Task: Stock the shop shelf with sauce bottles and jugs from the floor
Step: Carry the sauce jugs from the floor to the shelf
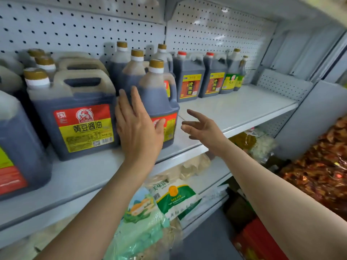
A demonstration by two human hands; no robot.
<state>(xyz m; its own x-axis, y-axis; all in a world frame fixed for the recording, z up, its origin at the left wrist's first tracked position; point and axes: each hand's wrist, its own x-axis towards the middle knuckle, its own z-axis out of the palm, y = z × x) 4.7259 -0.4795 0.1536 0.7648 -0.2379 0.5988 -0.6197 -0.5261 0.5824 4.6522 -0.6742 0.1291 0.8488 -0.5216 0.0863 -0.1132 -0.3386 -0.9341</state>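
The left hand (138, 126), at the centre of the frame, lies flat with straight fingers against the front of a dark sauce jug (159, 102), grasping nothing. The right hand (201, 127), just right of it, hangs released, fingers spread, apart from the jug. The jug stands on the white shelf (234, 107) beside a larger jug (78, 113) at centre left. 2 red-capped jugs (189, 76) stand further back, upper right of centre.
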